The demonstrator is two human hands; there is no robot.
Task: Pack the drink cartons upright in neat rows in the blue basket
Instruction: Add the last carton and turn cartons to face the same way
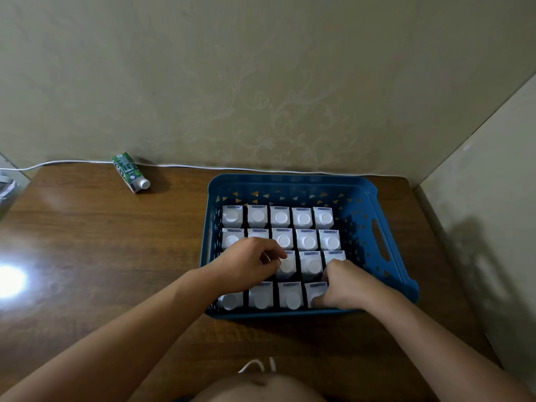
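Blue basket [366, 198] sits on the wooden table [87, 242], at about 1 o'clock from the person, close to the wall [261, 82].

Cartons [307, 242] inside stand upright, white caps up, in four rows running left to right. Far row: 5 visible. Second row: 5, one partly under the left hand. Third row: 3 visible, the rest of the row hidden by the left hand. Near row: 4 visible, with the right hand covering the 3 o'clock end. Count seen in basket: 17; hidden ones cannot be counted. Neighbours stand just beside each other with narrow dark gaps between.

One loose carton [131, 172], green print, lies on its side on the table at 10 o'clock from the basket, well apart from it, cap pointing toward the person, near the wall.

Left hand [249, 264]: over the left part of the third row, fingers curled, fingertips at the cap of a third-row carton [287, 265]. Whether it actually grips that carton cannot be told.

Right hand [345, 285]: at the basket's 4 o'clock corner, fingers curled down among the cartons, thumb against the last visible near-row carton [314, 290]. What it holds, if anything, is hidden.

One white cable [72, 162] runs along the table's far edge at the wall.
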